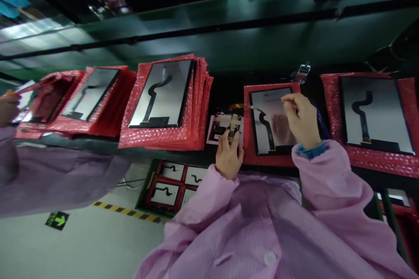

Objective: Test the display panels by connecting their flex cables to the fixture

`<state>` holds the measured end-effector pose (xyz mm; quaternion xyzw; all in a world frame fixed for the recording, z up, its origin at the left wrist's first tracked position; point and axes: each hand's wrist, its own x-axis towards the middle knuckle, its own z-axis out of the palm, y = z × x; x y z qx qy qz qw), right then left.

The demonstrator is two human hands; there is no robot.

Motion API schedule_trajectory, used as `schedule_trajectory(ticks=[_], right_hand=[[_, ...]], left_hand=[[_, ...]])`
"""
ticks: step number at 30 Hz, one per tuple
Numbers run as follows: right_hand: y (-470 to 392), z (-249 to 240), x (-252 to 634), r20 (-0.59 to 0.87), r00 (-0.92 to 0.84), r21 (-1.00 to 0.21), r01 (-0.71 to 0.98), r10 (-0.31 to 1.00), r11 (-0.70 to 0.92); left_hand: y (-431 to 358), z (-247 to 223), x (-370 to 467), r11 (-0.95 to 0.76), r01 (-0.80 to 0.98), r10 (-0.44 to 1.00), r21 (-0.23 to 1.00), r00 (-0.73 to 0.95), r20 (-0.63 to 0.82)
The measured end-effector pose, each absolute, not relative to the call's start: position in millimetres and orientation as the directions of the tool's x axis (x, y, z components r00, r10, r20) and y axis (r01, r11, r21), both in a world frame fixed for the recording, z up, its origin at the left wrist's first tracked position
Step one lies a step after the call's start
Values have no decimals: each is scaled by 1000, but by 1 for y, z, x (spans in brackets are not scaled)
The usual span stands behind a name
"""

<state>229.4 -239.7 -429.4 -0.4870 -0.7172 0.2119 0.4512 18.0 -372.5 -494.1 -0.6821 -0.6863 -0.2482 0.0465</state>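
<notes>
Head view, right hand (303,120) grip pinching tweezers (262,108)

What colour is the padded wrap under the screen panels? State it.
Red bubble wrap lies under the screen panel by the right hand; the head view shows it.

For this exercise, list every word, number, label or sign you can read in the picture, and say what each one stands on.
No words or numbers can be read.
Floor sign: a green arrow on a dark square, no legible text.
Floor tape: yellow-and-black stripes, no text.
Small card under the left hand: print too small and blurred to read.
Panel under the right hand: faint marks at the top edge, unreadable.
</notes>
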Motion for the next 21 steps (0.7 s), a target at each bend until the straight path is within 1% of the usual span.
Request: schedule_trajectory(ticks=[3, 7, 9, 12, 14, 16, 18, 21], right_hand=[[-268, -428, 248, 417, -39, -752, 546, 908, 369], [-306, -433, 270, 367, 67, -761, 595, 928, 258], [-321, -439, 277, 356, 90, -731, 646, 930, 218], [-336, -453, 281, 350, 61, -640, 744, 935, 191], [-343, -464, 280, 334, 30, -585, 790, 942, 182], [-348, -471, 276, 316, 13, -561, 809, 949, 176], [-351, -476, 270, 302, 24, -567, 808, 953, 159], [-352, -476, 266, 259, 120, -621, 781, 958, 70]], left_hand=[[-371, -494, 17, -60, 965, 910, 254, -52, 412], [-371, -494, 16, -53, 962, 919, 266, -57, 390], [-371, -495, 14, -47, 963, 924, 265, -59, 379], [-373, -494, 14, -76, 960, 916, 270, -41, 400], [-376, -491, 18, -132, 934, 895, 331, -31, 446], [-380, -488, 25, -227, 877, 877, 424, -5, 480], [-383, -485, 35, -300, 818, 885, 491, 48, 462], [-384, -486, 49, -301, 801, 919, 517, 99, 381]])
